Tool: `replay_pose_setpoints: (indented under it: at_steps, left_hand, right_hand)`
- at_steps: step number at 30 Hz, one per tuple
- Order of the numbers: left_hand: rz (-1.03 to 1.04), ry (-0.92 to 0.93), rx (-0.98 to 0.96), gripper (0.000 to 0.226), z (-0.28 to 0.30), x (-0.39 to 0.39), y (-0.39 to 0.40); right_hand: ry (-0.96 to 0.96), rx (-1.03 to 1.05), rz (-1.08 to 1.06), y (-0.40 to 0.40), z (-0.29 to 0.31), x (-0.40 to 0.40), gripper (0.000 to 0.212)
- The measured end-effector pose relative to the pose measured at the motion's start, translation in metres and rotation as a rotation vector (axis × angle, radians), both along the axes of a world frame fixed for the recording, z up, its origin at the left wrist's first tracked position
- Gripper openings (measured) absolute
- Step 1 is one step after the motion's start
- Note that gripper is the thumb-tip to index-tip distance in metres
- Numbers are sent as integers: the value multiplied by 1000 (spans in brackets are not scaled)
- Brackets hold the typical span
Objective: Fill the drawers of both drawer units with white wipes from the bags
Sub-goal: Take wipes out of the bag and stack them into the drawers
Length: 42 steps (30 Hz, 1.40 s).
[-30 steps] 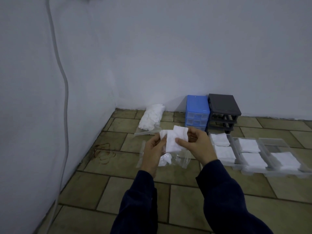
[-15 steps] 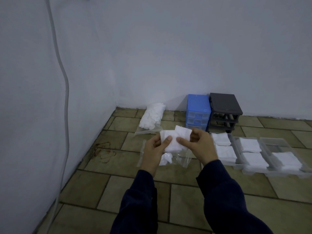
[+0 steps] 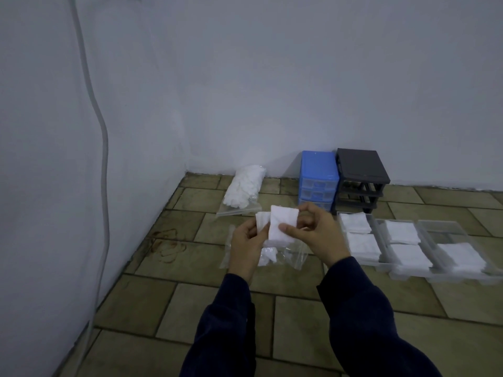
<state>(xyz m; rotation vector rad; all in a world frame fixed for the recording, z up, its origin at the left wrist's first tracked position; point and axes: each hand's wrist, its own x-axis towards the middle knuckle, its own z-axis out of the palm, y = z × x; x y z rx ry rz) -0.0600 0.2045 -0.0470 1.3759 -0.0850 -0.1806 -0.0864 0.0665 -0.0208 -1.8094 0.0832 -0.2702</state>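
Note:
I hold white wipes [image 3: 281, 224] above the floor with both hands. My right hand [image 3: 317, 234] pinches the front wipe, thumb across its lower edge. My left hand [image 3: 246, 244] grips the wipes behind it from the left. Beneath my hands lies a nearly empty clear bag [image 3: 288, 255] with a few wipes inside. A full bag of wipes [image 3: 245, 189] lies near the wall. The blue drawer unit [image 3: 318, 180] has its drawers in. The dark grey drawer unit [image 3: 360, 179] stands empty beside it. Three clear drawers [image 3: 432, 232] holding wipes sit on the floor at right.
Walls meet in a corner at the far left, with a grey cable [image 3: 102, 148] running down the left wall. The floor is brown tile [image 3: 294, 319], with a reddish stain [image 3: 167, 244] left of my hands.
My right hand has slid the front wipe rightward and apart from the ones in my left hand; both hands stay above the bag.

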Motion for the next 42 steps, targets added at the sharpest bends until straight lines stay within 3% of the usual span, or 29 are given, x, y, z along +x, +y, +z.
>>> replay_pose_setpoints:
  at_steps: [16, 25, 30, 34, 39, 42]
  left_hand:
    - [-25, 16, 3, 15, 2, -2, -4]
    - [-57, 20, -78, 15, 9, -8, -7]
    - [-25, -43, 22, 13, 6, -8, -8]
    - [7, -20, -13, 12, 5, -6, -5]
    - [-11, 12, -63, 13, 7, -6, -4]
    - [-28, -6, -43, 22, 7, -6, -5]
  right_hand:
    - [37, -97, -52, 4, -6, -1, 46]
    - [42, -78, -99, 3, -11, 3, 40]
    - [32, -61, -90, 5, -14, 3, 34]
    - [43, -107, -55, 3, -15, 4, 30]
    - [164, 89, 55, -4, -14, 5, 26]
    - [194, 333, 93, -4, -13, 1, 27]
